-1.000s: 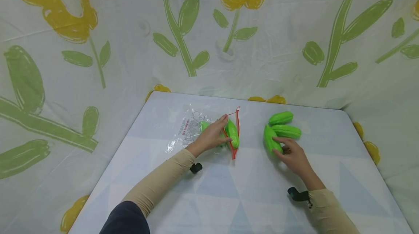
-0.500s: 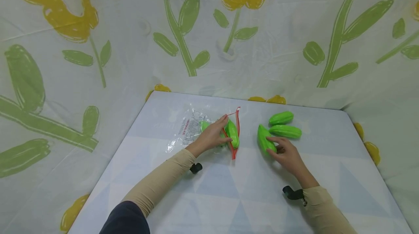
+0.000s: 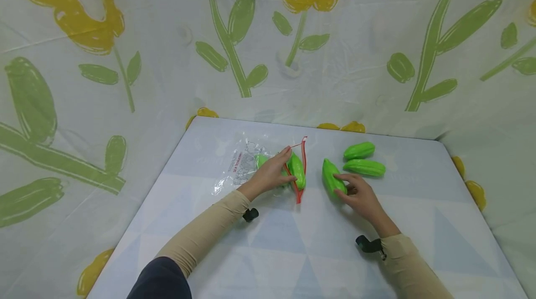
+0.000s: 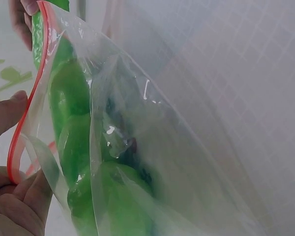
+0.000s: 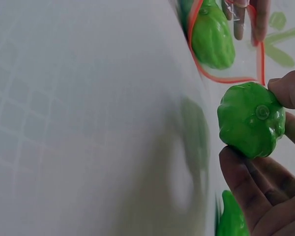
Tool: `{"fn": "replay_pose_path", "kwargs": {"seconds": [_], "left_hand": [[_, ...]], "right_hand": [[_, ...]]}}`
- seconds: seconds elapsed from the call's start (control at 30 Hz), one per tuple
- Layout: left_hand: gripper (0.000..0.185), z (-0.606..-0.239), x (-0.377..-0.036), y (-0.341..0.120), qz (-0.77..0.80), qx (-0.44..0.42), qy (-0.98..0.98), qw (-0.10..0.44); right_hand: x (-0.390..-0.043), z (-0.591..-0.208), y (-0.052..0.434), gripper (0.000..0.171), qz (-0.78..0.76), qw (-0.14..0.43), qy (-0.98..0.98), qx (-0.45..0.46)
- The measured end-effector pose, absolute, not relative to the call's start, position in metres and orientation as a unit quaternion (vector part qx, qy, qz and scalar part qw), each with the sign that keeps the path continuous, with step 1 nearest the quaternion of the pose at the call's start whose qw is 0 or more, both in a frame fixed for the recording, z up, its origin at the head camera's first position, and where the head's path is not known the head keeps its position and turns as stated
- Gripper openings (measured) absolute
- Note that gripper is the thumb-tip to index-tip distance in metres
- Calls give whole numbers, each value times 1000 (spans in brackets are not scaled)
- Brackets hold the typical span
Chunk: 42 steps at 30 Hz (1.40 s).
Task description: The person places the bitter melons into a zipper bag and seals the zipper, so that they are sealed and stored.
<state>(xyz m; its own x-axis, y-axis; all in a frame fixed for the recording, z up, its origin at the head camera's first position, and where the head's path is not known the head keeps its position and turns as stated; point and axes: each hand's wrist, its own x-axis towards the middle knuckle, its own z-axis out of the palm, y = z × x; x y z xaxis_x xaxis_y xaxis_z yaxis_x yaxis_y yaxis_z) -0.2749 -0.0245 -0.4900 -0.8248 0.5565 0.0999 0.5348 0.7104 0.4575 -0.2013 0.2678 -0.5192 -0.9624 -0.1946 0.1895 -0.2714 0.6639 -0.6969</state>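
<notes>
In the head view my right hand [image 3: 361,197] grips a glossy green toy bitter melon [image 3: 331,176] by its near end, between thumb and fingers. The right wrist view shows the lobed end of this toy bitter melon [image 5: 250,118], a little apart from the bag's red edge. My left hand [image 3: 270,171] holds the mouth of a clear zip bag [image 3: 234,169], thumb and fingers at its red-edged opening. Inside the bag lie several green pieces; one toy bitter melon [image 5: 212,37] sits at the mouth. My left hand hides part of the contents.
Two more toy bitter melons, one farther back [image 3: 359,150] and one nearer [image 3: 364,167], lie on the table right of the bag. The pale patterned table [image 3: 268,252] meets a flower-printed curtain [image 3: 356,80] at its back edge.
My right hand has moved left with the toy bitter melon, away from the two others and closer to the bag mouth. The left hand and the bag stay in place.
</notes>
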Motion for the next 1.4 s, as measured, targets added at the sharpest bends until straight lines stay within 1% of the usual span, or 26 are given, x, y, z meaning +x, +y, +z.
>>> {"fn": "replay_pose_path", "kwargs": {"seconds": [0.53, 1.03, 1.4], "left_hand": [[89, -491, -274, -26, 234, 301, 925, 11], [90, -489, -272, -25, 234, 297, 926, 17], [90, -487, -273, -25, 232, 292, 928, 22]], "right_hand": [[-211, -521, 251, 47, 397, 28, -908, 128], [-219, -526, 238, 46, 409, 18, -902, 137], [-228, -531, 230, 43, 412, 26, -898, 153]]}}
